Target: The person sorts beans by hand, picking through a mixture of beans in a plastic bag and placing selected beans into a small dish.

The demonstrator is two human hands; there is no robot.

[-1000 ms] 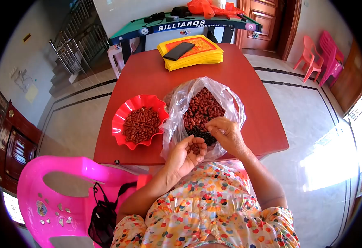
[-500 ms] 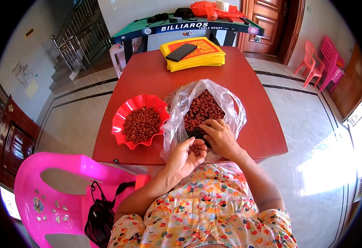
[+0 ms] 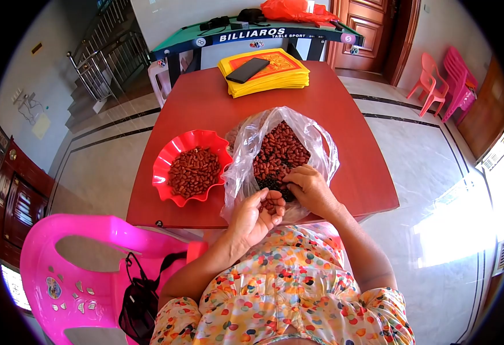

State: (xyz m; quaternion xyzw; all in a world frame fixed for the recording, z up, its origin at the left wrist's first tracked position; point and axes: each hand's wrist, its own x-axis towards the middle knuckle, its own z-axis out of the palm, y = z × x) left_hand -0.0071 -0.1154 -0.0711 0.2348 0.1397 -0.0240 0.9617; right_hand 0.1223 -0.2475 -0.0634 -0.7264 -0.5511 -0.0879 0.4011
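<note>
My left hand (image 3: pixel 248 223) is cupped palm up at the near edge of a clear plastic bag (image 3: pixel 241 164), with a few red kidney beans (image 3: pixel 271 204) held in its curled fingers. My right hand (image 3: pixel 314 191) reaches into the mouth of the bag from the right, thumb and fingers pinched together; what they hold, if anything, is hidden. Inside the bag, red kidney beans (image 3: pixel 282 144) lie mixed with small black beans (image 3: pixel 271 183), darkest near my fingers. Left of the bag stands a red wavy-rimmed bowl (image 3: pixel 161 165) holding more red kidney beans (image 3: pixel 193 171).
Both bowl and bag rest on a red table (image 3: pixel 352 167). A black phone (image 3: pixel 248 70) lies on a yellow paper stack (image 3: pixel 269 87) at the back. Behind is a billiard table (image 3: pixel 206 39). A pink chair (image 3: pixel 85 227) with a black bag (image 3: pixel 140 302) stands at left.
The view has shifted slightly. My right hand stays at the beans with its fingers drawn closer into a pinch. My left hand keeps its cupped hold on the kidney beans.
</note>
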